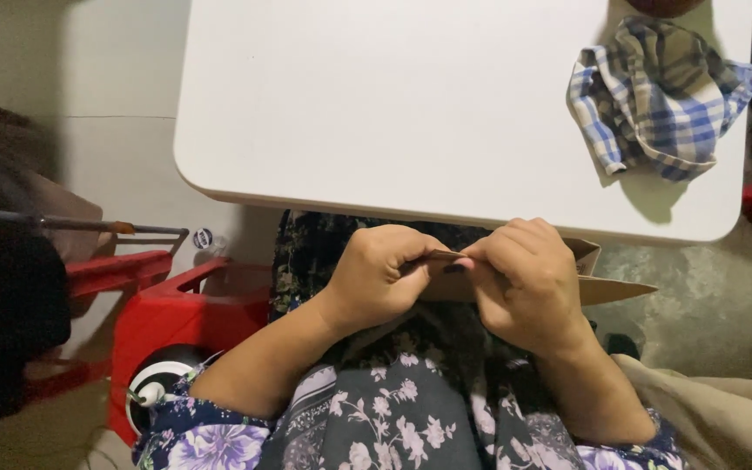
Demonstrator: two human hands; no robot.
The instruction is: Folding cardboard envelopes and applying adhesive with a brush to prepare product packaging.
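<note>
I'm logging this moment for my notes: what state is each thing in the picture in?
Brown cardboard piece: folded, held over the lap, below the table edge.
Left hand: closed, pinching the cardboard.
Right hand: closed, pinching the cardboard beside the left.
Checked cloth: crumpled, lying on the table, untouched.
White table: bare near the hands.
Red plastic crate: on the floor, upright.

Cloth [661,96] on table [376,104] (far right); cardboard [607,285] below.
</note>
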